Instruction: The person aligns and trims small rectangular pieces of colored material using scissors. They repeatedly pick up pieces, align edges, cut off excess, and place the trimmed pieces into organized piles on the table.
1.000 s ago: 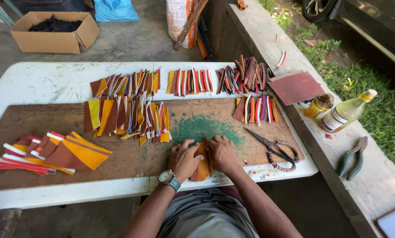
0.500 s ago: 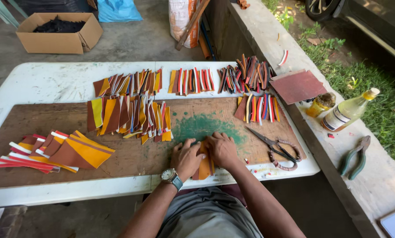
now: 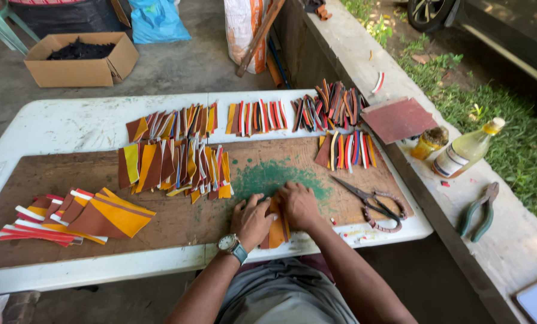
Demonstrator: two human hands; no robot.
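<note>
Down at the near edge of the brown board (image 3: 178, 222), both hands press on a small stack of orange and brown pieces (image 3: 276, 228). The left hand (image 3: 251, 221), a wristwatch (image 3: 230, 245) on its wrist, lies flat with fingers spread over the stack's left side. The right hand (image 3: 298, 205) covers its upper right part, fingers curled down onto it; whether the fingers pinch a piece or only press is hard to tell from above. Just beyond the fingertips the board carries a green stain (image 3: 274, 179). To the right of the right hand, near it, lie scissors (image 3: 373, 205) with wrapped handles. Left of the left hand, well apart, sits a fan of larger orange and brown cuts with red and white strips (image 3: 76, 217). Farther ahead of both hands, rows of coloured strips (image 3: 178, 153) stand in overlapping lines across the board and the white table (image 3: 58, 126). Off to the right, on the concrete ledge (image 3: 520, 240), rest green-handled pliers (image 3: 478, 211) and a bottle of yellowish liquid (image 3: 467, 149).
</note>
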